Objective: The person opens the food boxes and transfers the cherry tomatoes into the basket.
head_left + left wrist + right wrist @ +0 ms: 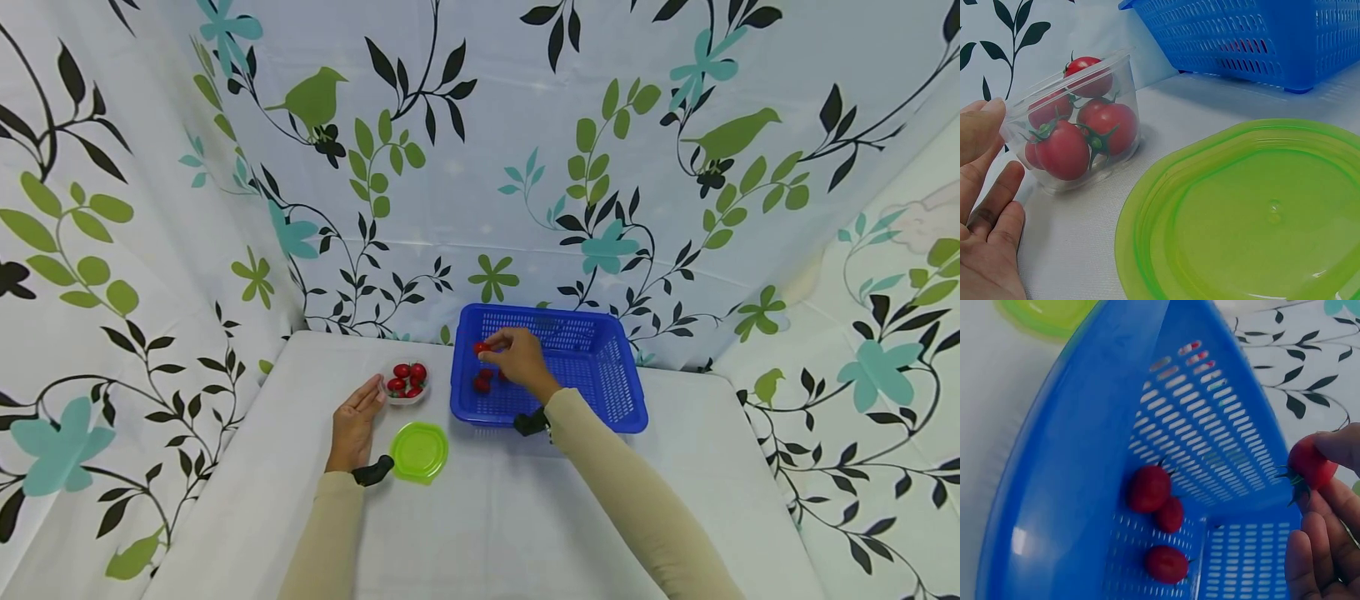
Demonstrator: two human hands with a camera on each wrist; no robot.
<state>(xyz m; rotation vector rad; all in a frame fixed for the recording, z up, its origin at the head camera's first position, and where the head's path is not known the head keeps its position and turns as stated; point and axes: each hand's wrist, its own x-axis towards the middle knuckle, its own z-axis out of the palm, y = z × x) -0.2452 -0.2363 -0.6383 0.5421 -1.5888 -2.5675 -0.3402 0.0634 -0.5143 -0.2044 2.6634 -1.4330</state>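
In the head view my left hand [354,423] is beside a small clear plastic container [406,400] of red tomatoes. Seen from the left wrist, the thumb and a finger pinch the container's left rim, while the lower fingers extend away from its wall. My right hand [517,360] is raised over a blue basket [622,400], pinching a tomato [1311,464] with a green stem between thumb and fingers. Three more tomatoes lie at the bottom of the basket, among them a large tomato [1149,489] near the side wall.
A translucent green lid [420,452] lies on the white tablecloth [480,533] in front of the container. The basket stands to the right, near the table's back edge. Behind and on both sides hangs a leaf-and-bird patterned curtain [480,200].
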